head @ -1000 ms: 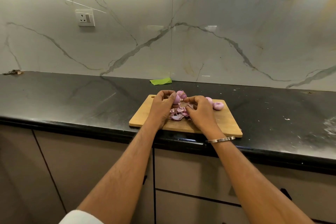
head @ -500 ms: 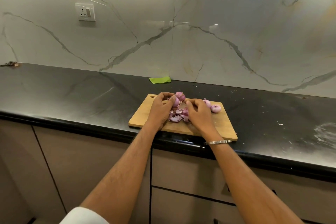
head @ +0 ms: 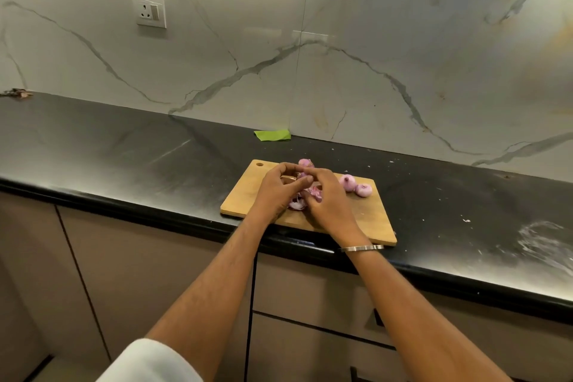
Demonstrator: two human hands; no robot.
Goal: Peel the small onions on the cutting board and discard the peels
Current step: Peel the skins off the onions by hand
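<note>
Your black stone countertop [head: 130,149] spans the frame's middle. On it, right of centre, sits the wooden cutting board [head: 248,192], overhanging the front edge slightly. A green scrap [head: 273,135] lies by the backsplash; dark debris [head: 15,92] sits far left, white smears [head: 545,242] far right.

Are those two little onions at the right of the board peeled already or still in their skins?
Peeled, it seems: the two onions look smooth, pale pink and glossy, with no dry skin showing.
</note>
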